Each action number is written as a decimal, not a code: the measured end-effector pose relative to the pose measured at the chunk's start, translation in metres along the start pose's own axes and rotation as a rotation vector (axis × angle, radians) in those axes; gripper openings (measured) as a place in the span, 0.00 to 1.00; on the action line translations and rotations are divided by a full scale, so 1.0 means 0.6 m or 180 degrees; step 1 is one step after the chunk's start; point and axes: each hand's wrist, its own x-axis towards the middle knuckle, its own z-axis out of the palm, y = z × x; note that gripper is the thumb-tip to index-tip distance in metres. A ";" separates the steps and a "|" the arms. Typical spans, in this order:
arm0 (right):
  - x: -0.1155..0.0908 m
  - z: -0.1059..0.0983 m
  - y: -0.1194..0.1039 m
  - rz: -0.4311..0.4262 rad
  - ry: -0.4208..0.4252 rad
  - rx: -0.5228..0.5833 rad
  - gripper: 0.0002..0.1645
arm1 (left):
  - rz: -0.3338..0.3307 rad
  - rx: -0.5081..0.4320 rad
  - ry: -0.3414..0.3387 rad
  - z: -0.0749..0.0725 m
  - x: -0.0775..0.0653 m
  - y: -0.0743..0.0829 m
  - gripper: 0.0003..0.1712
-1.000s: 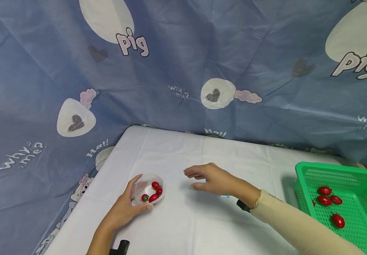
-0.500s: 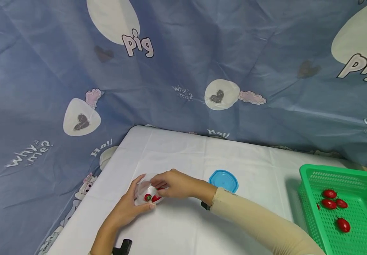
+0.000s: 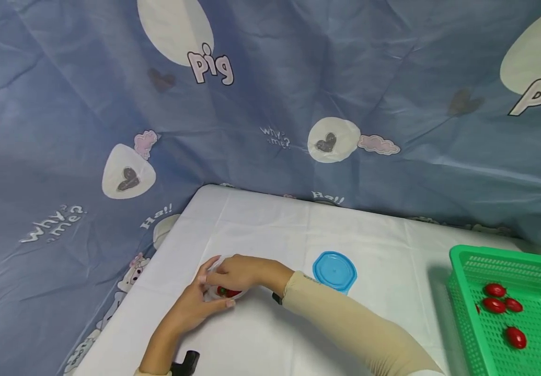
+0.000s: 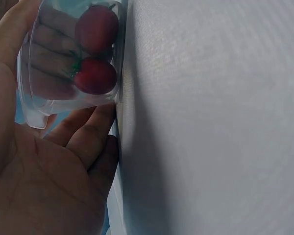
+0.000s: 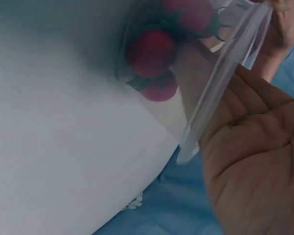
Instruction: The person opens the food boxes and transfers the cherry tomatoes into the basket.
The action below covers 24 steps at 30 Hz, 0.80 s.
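My left hand (image 3: 186,309) grips a small clear plastic container (image 4: 49,100) from its left side, thumb at the near rim. Inside lie several cherry tomatoes (image 4: 96,76), red with green stems. My right hand (image 3: 246,271) reaches over the container's rim from the right. Its fingers dip inside, seen through the clear wall in the right wrist view, close against the tomatoes (image 5: 150,54). Whether they pinch one, I cannot tell. From the head view the right hand covers most of the container's opening.
A blue lid (image 3: 335,270) lies on the white-covered table (image 3: 270,224), behind my right forearm. At the right stands a green mesh basket (image 3: 468,318) with several cherry tomatoes (image 3: 516,338) in it. A blue printed curtain (image 3: 261,94) hangs behind the table.
My right hand has moved left from over the lid into the container, uncovering the lid. My left hand keeps its grip on the container. The head view has shifted slightly.
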 end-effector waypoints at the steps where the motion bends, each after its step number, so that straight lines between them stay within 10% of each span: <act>1: 0.002 0.001 -0.001 0.0101 -0.0021 0.0009 0.41 | 0.0025 -0.0006 -0.0001 0.001 0.000 0.000 0.59; 11: 0.019 0.002 -0.001 0.0586 0.0075 -0.0051 0.48 | 0.0035 0.0012 0.0061 0.007 0.000 0.003 0.57; 24: 0.011 -0.001 -0.003 0.0224 -0.0019 0.0007 0.43 | 0.0017 0.0025 0.0061 -0.001 -0.006 0.005 0.59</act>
